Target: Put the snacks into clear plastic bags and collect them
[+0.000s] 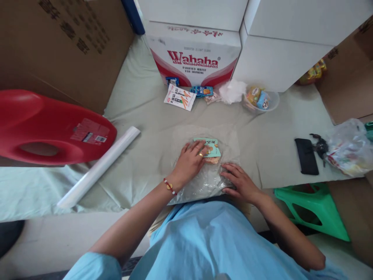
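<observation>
A clear plastic sheet or bag (pixel 208 181) lies in front of me on the cloth-covered table (pixel 145 105). On or under the film, which I cannot tell, rests a mint-green snack packet (pixel 215 144), with an orange-brown packet (pixel 213 160) partly showing beneath it. My left hand (pixel 191 158) lies flat with fingers stretched over the packet's left side, a ring and a beaded bracelet on it. To the right, my right hand (pixel 237 179) rests on the film's right edge, fingers spread and slightly bent. Neither hand grips anything visible.
Snack packets (pixel 180 97) lie before a Wahaha water carton (pixel 195 58), beside a clear bowl (pixel 260 102) of wrapped snacks. A roll of plastic film (pixel 100 167) and red jug (pixel 55 128) are left. A black phone (pixel 307 156), keys (pixel 320 146) and plastic bag (pixel 351 147) lie right, above a green stool (pixel 314 208).
</observation>
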`<action>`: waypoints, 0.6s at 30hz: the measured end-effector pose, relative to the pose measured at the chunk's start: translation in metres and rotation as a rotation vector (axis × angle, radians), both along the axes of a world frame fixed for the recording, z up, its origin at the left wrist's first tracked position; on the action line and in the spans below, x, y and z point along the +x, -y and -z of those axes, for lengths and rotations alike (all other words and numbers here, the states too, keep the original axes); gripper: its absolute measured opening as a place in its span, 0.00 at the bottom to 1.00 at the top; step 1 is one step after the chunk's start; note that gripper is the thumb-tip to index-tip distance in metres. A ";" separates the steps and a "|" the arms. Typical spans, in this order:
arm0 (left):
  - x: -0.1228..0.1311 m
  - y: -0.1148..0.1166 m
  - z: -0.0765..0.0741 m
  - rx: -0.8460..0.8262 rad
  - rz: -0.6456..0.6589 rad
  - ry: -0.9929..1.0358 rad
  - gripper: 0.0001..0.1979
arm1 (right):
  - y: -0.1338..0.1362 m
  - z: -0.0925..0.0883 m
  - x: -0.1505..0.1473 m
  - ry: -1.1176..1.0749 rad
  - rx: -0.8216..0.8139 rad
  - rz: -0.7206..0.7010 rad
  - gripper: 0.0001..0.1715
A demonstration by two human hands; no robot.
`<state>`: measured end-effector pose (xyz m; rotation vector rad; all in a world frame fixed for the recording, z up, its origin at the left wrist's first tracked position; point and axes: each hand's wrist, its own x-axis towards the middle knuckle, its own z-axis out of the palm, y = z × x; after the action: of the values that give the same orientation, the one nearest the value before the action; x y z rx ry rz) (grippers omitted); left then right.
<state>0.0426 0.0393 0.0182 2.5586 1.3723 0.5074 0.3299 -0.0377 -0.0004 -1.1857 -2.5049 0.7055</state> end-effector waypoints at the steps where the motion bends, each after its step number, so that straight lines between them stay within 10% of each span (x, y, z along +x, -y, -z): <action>1: 0.000 -0.005 0.002 -0.025 0.033 -0.010 0.20 | 0.000 0.001 0.000 -0.005 0.007 -0.001 0.33; 14: -0.012 0.026 0.016 0.216 0.233 0.170 0.20 | 0.001 0.004 0.004 -0.103 0.027 0.004 0.33; 18: -0.013 0.037 0.007 0.243 0.112 0.096 0.15 | -0.001 0.005 0.010 -0.187 0.070 0.022 0.24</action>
<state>0.0297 0.0026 0.0110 2.7390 1.1923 0.8098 0.3398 -0.0365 -0.0053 -1.0688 -2.3393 0.6839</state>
